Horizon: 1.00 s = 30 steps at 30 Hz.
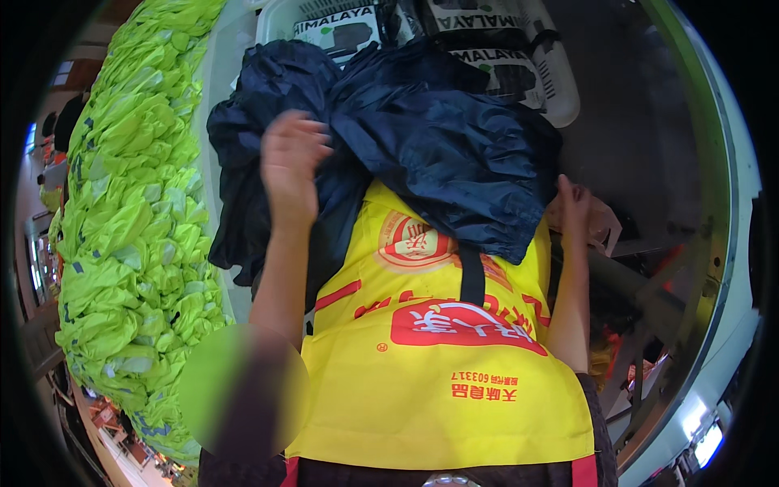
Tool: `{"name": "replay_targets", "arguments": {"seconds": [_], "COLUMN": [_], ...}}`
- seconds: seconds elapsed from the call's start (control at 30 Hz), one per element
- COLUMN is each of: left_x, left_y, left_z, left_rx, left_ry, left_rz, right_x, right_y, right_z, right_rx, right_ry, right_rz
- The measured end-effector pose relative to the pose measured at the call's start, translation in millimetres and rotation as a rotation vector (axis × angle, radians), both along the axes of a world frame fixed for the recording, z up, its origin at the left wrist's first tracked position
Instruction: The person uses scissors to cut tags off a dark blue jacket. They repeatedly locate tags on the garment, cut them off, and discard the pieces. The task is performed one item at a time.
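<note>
A crumpled navy-blue garment (454, 154) of thin, shiny fabric lies spread before me, its right part draped over the yellow apron I wear (438, 406). Its lower right edge looks gathered. My left hand (294, 158), smeared by motion, is over the garment's left part with fingers apart, holding nothing that I can see. Beside the garment's right edge is my right hand (574, 199); its fingers are bent and partly turned from view, and whether they grip the fabric cannot be made out. A black strap (471, 276) hangs below the garment's edge.
A long heap of neon yellow-green garments (138, 235) runs along the left. Beyond the navy garment, a pale plastic basket (564, 101) holds several black-and-white printed packages (495, 69). A dark surface (625, 122) with a pale curved rim (734, 162) lies to the right.
</note>
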State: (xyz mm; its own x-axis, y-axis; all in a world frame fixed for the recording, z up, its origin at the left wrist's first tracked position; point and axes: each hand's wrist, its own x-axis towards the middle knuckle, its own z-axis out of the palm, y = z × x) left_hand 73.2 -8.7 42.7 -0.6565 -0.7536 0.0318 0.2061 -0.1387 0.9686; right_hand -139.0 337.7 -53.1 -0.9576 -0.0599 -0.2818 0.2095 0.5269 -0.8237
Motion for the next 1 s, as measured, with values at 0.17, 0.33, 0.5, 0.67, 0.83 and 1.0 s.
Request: {"name": "replay_targets", "arguments": {"seconds": [0.17,0.33,0.5,0.67,0.83,1.0], "left_x": [-27,-37,-35,-7,37,98], "left_y": [89,99,99,55,-1,-21], "left_z": [4,17,31,40,48,18], "left_rx": [-1.393,-0.816,-0.084,0.343,0.595,0.875], "left_ry": [-0.513,-0.373,-0.087,0.085,0.131,-0.053], "left_rz": [-0.869,-0.66,-0.567,-0.37,-0.139,0.12], "right_x": [-2,28,83,86,55,45], "right_y": [-27,-76,-133,-148,-153,-178], "right_z": [-11,105,168,176,177,116], "right_rx": [-0.468,-0.629,-0.616,-0.839,-0.616,-0.504], "right_ry": [-0.042,0.372,0.441,0.088,0.58,0.372], "right_rz": [-0.074,0.127,0.707,1.071,0.946,0.841]}}
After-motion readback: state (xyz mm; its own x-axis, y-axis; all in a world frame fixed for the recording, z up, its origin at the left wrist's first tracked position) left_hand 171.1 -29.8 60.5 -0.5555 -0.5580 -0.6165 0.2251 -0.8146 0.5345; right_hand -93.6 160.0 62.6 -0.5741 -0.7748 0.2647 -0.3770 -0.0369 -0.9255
